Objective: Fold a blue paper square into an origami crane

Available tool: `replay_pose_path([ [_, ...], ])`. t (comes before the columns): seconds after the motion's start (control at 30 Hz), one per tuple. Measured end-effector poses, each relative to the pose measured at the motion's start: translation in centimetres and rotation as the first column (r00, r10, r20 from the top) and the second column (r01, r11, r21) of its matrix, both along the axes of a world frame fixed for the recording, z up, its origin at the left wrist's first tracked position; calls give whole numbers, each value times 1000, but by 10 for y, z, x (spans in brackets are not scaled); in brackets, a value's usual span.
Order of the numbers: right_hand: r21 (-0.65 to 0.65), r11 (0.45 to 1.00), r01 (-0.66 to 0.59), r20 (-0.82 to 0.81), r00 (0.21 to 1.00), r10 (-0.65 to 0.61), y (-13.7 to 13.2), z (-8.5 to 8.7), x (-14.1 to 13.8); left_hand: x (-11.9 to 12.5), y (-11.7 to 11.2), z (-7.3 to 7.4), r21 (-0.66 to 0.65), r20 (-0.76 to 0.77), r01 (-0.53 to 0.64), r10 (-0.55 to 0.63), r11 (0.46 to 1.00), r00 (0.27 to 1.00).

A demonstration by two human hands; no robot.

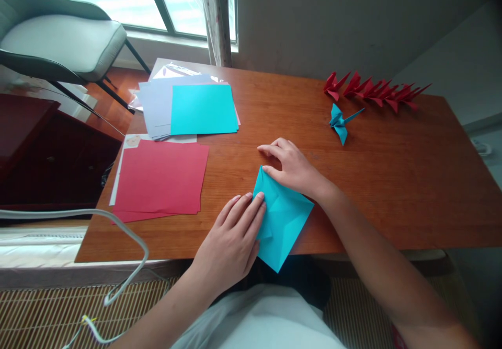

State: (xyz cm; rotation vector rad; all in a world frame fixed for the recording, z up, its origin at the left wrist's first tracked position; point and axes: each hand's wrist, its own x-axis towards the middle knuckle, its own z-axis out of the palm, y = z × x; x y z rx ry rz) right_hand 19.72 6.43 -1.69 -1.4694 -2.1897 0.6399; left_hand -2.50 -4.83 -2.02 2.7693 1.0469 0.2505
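Wooden table [392, 182] by window [180, 4] | head view: creased turquoise paper [284, 218] on near edge, lower corner overhanging | left hand [232, 234] flat on it, fingers together | right hand [296, 166] thumb at top corner, fingers apart | risk, I'd say: bumped overhang bends; slipping fingers skew creases

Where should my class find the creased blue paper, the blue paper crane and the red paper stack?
Creased blue paper [284, 211]: head view, middle of its exposed face.
Blue paper crane [339, 123]: head view, on its body.
Red paper stack [161, 177]: head view, middle of its top sheet.
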Motion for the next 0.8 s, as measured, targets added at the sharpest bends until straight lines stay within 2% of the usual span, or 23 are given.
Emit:
replay_pose_path([
  [0.8,-48,998,48,-31,998,-50,-1,-2,-6,0,2,0,10,26,2,-2,1000,1000],
])
